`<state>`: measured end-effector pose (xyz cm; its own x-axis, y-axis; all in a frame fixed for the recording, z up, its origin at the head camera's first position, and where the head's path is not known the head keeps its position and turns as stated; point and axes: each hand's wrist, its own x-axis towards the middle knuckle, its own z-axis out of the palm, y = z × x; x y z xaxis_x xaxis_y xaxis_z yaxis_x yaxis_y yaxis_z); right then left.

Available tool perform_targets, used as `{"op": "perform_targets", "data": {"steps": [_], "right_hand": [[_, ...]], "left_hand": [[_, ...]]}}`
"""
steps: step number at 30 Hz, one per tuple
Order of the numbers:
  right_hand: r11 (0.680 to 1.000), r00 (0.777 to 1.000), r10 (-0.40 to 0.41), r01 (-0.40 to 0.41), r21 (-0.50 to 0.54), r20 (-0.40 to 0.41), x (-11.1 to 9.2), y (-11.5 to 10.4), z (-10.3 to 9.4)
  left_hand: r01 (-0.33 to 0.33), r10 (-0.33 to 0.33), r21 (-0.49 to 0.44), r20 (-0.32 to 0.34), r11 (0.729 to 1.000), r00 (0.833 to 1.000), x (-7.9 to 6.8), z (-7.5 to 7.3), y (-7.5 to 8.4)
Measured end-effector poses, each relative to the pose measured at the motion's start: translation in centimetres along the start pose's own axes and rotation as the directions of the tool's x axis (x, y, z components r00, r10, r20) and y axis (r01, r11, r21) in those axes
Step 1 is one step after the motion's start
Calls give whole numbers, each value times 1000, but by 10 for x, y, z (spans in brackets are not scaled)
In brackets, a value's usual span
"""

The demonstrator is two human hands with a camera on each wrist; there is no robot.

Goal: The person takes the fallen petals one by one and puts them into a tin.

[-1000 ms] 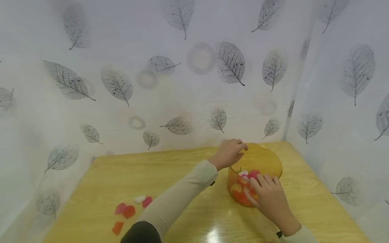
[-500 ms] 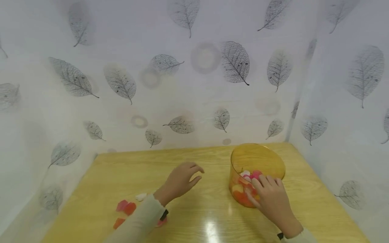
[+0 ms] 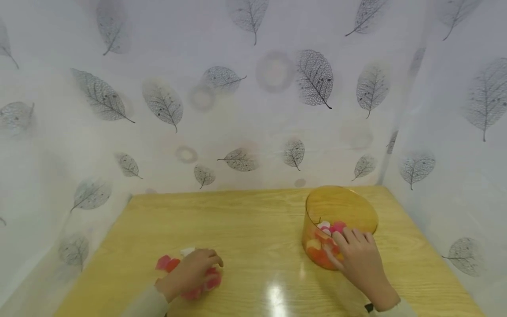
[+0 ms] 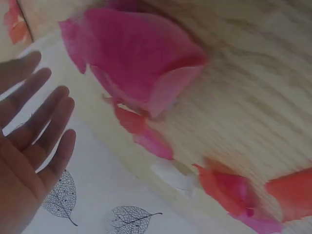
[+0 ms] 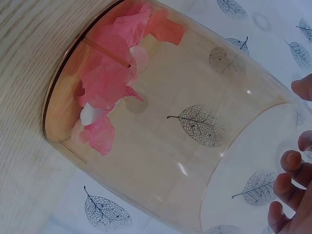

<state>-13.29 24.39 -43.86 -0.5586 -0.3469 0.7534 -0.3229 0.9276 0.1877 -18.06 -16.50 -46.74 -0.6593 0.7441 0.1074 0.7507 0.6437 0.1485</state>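
Note:
My left hand (image 3: 194,273) is low over the left part of the table, partly covering scattered crumpled paper pieces. In the left wrist view its fingers (image 4: 46,109) are spread and loosely bent, apart from a large pink paper piece (image 4: 141,53). A see-through amber bin (image 3: 310,229) with a slanted rim stands at the right, holding pink, red and white crumpled pieces (image 5: 109,68). My right hand (image 3: 360,259) is at the bin's near side, overlapping it in the head view. The right wrist view shows its relaxed fingers (image 5: 290,190) just beyond the bin's open rim, gripping nothing.
Red paper pieces (image 3: 172,265) and a white one (image 3: 188,251) lie on the wooden table (image 3: 253,220) beside my left hand. A thin brown stick (image 5: 107,52) shows in the bin. Leaf-patterned white curtains (image 3: 253,110) surround the table's back and sides.
My left hand has moved from the bin's far rim back to the left, down over the paper pieces. The right hand has stayed by the bin. The head view has shifted slightly.

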Motion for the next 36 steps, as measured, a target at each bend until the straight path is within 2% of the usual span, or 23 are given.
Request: {"op": "perform_targets", "data": {"steps": [4,8,13,21,30,36], "right_hand": [[1000,1000,-1,1,-4,6,0,0,-1],[1000,1000,-2,2,-1,2,-1,0,0],[1000,1000,-2,2,-1,2,-2,1,1],[1000,1000,-4,5,-14,16,-2,1,0],[1000,1000,-1,1,-4,20,-2,2,0],[1000,1000,0,0,-1,22,-1,1,0]], "left_hand": [[13,-9,-36,107,999,994,-6,2,-1],[27,-21,-43,146,999,989,-9,7,-1],[13,-8,-39,124,999,992,-9,12,-1],[21,-14,-88,81,996,997,-5,11,-2],[-13,19,-199,33,980,999,3,4,-2],[-62,61,-91,-15,994,998,18,-5,1]]}}
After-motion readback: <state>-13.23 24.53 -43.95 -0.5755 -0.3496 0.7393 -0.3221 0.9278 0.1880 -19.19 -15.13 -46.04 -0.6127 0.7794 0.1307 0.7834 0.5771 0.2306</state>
